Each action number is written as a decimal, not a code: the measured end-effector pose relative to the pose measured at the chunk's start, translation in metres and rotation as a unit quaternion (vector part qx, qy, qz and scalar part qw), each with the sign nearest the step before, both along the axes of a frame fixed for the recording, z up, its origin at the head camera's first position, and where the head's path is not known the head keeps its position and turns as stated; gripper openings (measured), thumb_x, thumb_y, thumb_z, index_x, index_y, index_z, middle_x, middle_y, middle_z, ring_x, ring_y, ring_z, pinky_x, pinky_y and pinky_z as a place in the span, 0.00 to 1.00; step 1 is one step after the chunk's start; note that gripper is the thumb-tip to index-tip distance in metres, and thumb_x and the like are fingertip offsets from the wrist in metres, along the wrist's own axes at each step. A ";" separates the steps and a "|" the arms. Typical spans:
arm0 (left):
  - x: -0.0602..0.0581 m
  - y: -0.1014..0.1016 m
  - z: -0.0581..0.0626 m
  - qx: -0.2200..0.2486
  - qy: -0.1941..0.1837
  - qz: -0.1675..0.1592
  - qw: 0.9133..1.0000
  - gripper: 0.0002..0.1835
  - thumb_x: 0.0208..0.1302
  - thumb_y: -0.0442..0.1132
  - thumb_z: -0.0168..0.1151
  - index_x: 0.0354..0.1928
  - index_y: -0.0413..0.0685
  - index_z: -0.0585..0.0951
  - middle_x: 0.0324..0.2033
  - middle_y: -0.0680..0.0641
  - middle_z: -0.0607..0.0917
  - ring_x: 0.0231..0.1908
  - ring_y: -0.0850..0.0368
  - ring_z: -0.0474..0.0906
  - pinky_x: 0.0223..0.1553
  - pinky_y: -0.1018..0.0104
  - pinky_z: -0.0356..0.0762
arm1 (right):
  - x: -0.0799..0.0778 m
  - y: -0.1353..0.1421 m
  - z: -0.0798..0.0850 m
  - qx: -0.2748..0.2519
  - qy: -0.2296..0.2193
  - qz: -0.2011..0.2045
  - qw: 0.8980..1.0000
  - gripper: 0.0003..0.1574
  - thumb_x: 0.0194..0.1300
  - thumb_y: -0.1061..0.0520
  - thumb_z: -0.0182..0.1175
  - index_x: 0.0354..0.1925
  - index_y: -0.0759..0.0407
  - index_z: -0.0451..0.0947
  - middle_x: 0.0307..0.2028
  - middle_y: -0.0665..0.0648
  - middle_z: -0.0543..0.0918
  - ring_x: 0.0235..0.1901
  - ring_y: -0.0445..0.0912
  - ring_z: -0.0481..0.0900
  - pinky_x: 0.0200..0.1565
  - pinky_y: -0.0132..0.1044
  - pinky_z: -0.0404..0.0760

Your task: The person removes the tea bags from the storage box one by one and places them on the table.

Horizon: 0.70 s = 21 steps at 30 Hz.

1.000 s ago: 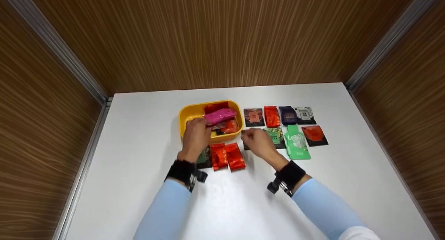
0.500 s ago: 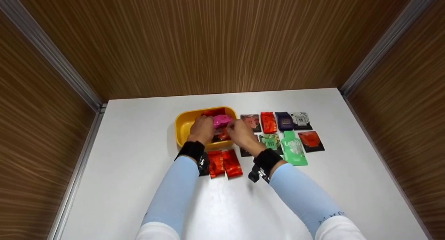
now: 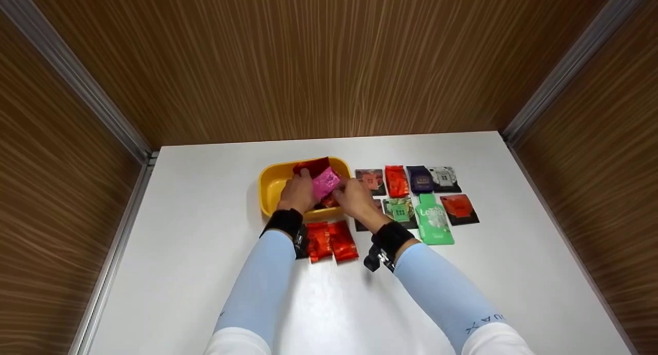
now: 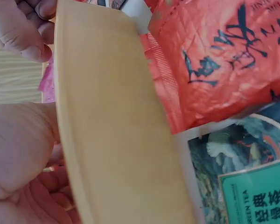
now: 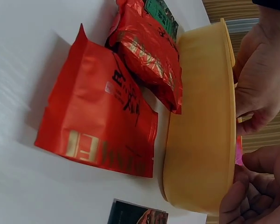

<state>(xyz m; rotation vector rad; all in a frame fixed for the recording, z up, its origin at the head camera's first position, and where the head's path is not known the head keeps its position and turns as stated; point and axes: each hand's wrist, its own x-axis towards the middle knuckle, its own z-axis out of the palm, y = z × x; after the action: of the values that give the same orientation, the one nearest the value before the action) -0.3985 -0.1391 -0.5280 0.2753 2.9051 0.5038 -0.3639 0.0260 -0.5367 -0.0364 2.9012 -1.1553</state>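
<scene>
A yellow plastic box holds loose tea packets, including a dark red one at its back. My left hand reaches over the front rim, against the left side of a shiny pink packet; its fingertips are mostly hidden, so its grip cannot be made out. At the box's right end my right hand pinches the pink packet's right edge between thumb and fingers. The packet stands tilted between both hands. In the right wrist view, the rim hides most of it and only a pink sliver shows.
Before the box lie two red packets and a green tea packet, partly under my left wrist. To the right, two rows hold a red packet, a purple one, a green pouch and several flat sachets. Wood-grain panels surround the table.
My right hand has moved left from the sachets to the box and now holds the pink packet. That packet has turned from lying flat to a steeper tilt. My left hand has shifted slightly right.
</scene>
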 end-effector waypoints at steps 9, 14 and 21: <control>0.008 -0.008 0.009 0.044 -0.032 0.022 0.998 0.20 0.71 0.38 0.66 0.61 0.40 0.80 0.55 0.36 0.84 0.56 0.40 0.81 0.62 0.49 0.79 | 0.006 0.008 -0.002 -0.068 0.010 -0.010 0.998 0.14 0.75 0.57 0.62 0.52 0.61 0.87 0.41 0.58 0.90 0.39 0.49 0.85 0.42 0.40 0.83; 0.022 -0.012 0.027 0.170 -0.036 0.071 0.982 0.26 0.69 0.44 0.72 0.64 0.41 0.77 0.55 0.40 0.85 0.53 0.43 0.82 0.61 0.51 0.79 | 0.017 0.014 0.001 -0.130 0.031 -0.028 0.991 0.17 0.76 0.54 0.63 0.56 0.63 0.85 0.42 0.59 0.90 0.41 0.50 0.87 0.44 0.43 0.85; 0.064 -0.018 0.041 0.283 -0.033 0.087 0.955 0.32 0.69 0.48 0.72 0.69 0.42 0.75 0.61 0.41 0.85 0.59 0.46 0.83 0.63 0.53 0.81 | 0.044 0.015 0.005 -0.196 0.001 0.047 0.979 0.32 0.77 0.43 0.62 0.70 0.57 0.76 0.52 0.56 0.85 0.50 0.50 0.81 0.52 0.42 0.81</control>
<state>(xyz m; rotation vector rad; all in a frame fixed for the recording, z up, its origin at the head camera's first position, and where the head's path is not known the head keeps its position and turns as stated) -0.3346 -0.1571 -0.4874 0.0684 2.6657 1.3445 -0.3199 0.0411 -0.5313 -0.1769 2.5908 -1.6838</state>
